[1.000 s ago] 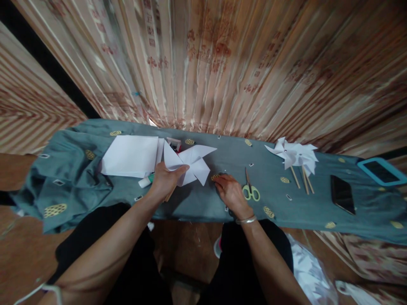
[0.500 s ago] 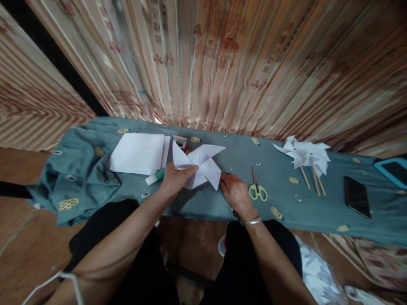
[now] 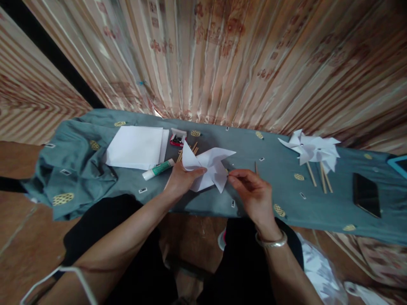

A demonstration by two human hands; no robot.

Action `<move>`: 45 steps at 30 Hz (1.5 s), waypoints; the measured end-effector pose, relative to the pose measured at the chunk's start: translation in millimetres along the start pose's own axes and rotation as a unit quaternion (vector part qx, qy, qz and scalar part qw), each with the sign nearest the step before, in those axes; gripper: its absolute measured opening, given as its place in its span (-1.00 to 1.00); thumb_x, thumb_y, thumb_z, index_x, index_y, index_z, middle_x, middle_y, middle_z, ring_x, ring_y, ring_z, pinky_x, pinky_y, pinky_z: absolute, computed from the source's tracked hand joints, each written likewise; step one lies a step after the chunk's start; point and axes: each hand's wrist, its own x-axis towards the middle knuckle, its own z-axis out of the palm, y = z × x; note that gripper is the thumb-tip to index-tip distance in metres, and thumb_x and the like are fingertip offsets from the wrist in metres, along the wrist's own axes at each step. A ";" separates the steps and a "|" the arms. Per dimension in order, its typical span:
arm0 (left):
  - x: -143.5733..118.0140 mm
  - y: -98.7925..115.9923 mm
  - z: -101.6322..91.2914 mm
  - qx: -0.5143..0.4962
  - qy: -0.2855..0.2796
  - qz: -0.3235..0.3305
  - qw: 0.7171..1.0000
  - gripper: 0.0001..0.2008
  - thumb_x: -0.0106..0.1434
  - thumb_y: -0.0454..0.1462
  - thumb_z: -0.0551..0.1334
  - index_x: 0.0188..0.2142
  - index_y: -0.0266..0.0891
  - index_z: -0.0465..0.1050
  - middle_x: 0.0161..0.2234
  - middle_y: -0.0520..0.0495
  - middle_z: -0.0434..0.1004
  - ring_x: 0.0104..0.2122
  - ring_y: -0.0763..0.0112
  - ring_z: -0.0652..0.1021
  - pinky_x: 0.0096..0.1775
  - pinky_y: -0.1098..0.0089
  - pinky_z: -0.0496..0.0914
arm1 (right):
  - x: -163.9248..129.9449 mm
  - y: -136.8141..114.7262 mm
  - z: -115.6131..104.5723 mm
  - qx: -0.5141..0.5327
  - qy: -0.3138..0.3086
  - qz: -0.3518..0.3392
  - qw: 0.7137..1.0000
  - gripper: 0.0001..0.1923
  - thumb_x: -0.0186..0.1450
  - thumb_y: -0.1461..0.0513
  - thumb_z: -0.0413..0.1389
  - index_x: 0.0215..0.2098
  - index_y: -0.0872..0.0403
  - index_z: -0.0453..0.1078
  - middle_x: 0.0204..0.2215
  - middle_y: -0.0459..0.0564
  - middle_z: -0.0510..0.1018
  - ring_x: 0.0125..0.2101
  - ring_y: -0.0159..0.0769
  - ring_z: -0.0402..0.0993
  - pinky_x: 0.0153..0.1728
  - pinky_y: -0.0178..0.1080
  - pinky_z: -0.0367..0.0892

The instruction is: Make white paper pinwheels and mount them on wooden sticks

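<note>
My left hand (image 3: 182, 180) is closed on a white paper pinwheel (image 3: 216, 163), its thumb pressed over the folded centre. The pinwheel's blades stand out above the cloth. Just right of the lower blade, my right hand (image 3: 256, 192) is closed in a pinch; a tiny dark thing seems to show at its fingertips, too small to name. Behind the left hand lie a glue stick (image 3: 160, 168), thin wooden sticks (image 3: 194, 149) and a small red box (image 3: 178, 137) with dark bits inside. My right hand covers most of the scissors, leaving a blade (image 3: 256, 167) visible.
A stack of white paper (image 3: 135, 146) rests on the left of the green cloth (image 3: 248, 144). Several finished pinwheels on sticks (image 3: 318, 152) lie to the right, near a black phone (image 3: 366, 195) and a blue-edged device (image 3: 397, 163). A curtain (image 3: 203, 63) hangs behind.
My right hand has lifted off the cloth beside the scissors, turned, and now pinches near the pinwheel's blade, covering the scissors' handles. The left hand keeps its hold; the view has shifted slightly.
</note>
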 end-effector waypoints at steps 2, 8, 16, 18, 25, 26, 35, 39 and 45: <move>-1.8 -2.0 1.9 0.004 -0.009 0.001 1.000 -0.67 -0.04 -0.18 0.45 -0.27 -0.26 0.56 -0.30 -0.11 0.65 -0.30 0.22 0.60 -0.22 0.29 0.48 | -6.1 -3.4 5.7 -0.020 -0.034 0.001 0.999 -0.93 0.23 0.22 0.19 -0.30 0.01 0.51 -0.37 -0.09 0.63 -0.36 -0.33 0.53 -0.26 -0.24 0.44; -6.5 -1.1 10.2 -0.002 0.000 -0.007 1.000 -0.72 -0.09 -0.23 0.45 -0.36 -0.27 0.56 -0.37 -0.10 0.65 -0.38 0.24 0.60 -0.29 0.32 0.47 | -11.7 -2.5 9.7 -0.099 -0.083 -0.053 0.990 -0.90 0.32 0.24 0.12 -0.23 0.01 0.48 -0.31 -0.07 0.61 -0.29 -0.32 0.54 -0.21 -0.26 0.43; -7.4 -1.6 12.3 -0.031 -0.009 -0.015 0.999 -0.74 -0.10 -0.25 0.45 -0.38 -0.30 0.55 -0.39 -0.11 0.65 -0.41 0.29 0.59 -0.30 0.34 0.45 | -10.3 -3.4 14.1 -0.193 -0.083 -0.164 0.964 -0.87 0.35 0.31 0.06 -0.26 0.00 0.44 -0.28 -0.04 0.59 -0.21 -0.27 0.53 -0.13 -0.15 0.44; -6.9 -2.2 12.0 -0.040 -0.014 -0.015 0.999 -0.71 -0.11 -0.24 0.45 -0.36 -0.31 0.55 -0.37 -0.11 0.66 -0.38 0.29 0.60 -0.27 0.33 0.46 | -9.6 0.1 15.0 -0.211 -0.065 -0.178 0.959 -0.88 0.34 0.29 0.08 -0.25 0.00 0.45 -0.12 0.01 0.57 -0.07 -0.19 0.49 -0.02 -0.04 0.41; -9.0 1.0 12.1 -0.057 -0.034 -0.010 0.998 -0.72 -0.09 -0.31 0.42 -0.31 -0.27 0.55 -0.34 -0.05 0.67 -0.34 0.31 0.60 -0.25 0.37 0.47 | -5.9 15.3 17.0 -0.200 -0.029 -0.152 0.967 -0.92 0.30 0.24 0.15 -0.30 -0.01 0.50 0.31 -0.01 0.18 0.31 -0.03 0.08 0.26 0.17 0.08; -9.9 2.2 12.1 -0.052 -0.033 -0.012 0.998 -0.71 -0.10 -0.32 0.42 -0.30 -0.28 0.55 -0.34 -0.05 0.66 -0.33 0.31 0.60 -0.25 0.37 0.47 | -5.2 16.8 17.2 -0.193 -0.028 -0.147 0.970 -0.92 0.30 0.24 0.15 -0.31 -0.01 0.51 0.32 -0.03 0.17 0.33 -0.04 0.04 0.28 0.17 0.04; -14.4 10.5 15.3 -0.016 -0.034 0.009 0.999 -0.64 -0.13 -0.36 0.41 -0.27 -0.30 0.48 -0.35 -0.01 0.62 -0.33 0.32 0.57 -0.23 0.36 0.46 | -2.1 22.0 18.3 -0.158 -0.033 -0.116 0.980 -0.93 0.27 0.23 0.18 -0.32 -0.03 0.53 0.32 -0.10 0.18 0.36 -0.06 -0.05 0.33 0.20 -0.11; -14.8 12.9 14.9 0.008 -0.034 -0.005 0.999 -0.68 -0.13 -0.34 0.40 -0.31 -0.31 0.49 -0.38 -0.02 0.61 -0.35 0.30 0.57 -0.25 0.33 0.47 | -1.4 20.7 18.3 -0.147 -0.037 -0.109 0.982 -0.93 0.26 0.24 0.18 -0.33 -0.04 0.52 0.31 -0.11 0.21 0.36 -0.08 -0.05 0.33 0.19 -0.11; -17.2 18.0 14.2 0.018 -0.031 -0.016 0.999 -0.71 -0.13 -0.36 0.40 -0.34 -0.31 0.47 -0.40 -0.01 0.60 -0.37 0.32 0.57 -0.29 0.38 0.45 | -0.9 19.6 18.5 -0.146 -0.042 -0.101 0.983 -0.94 0.25 0.25 0.18 -0.34 -0.02 0.52 0.30 -0.07 0.24 0.36 -0.08 -0.05 0.33 0.17 -0.11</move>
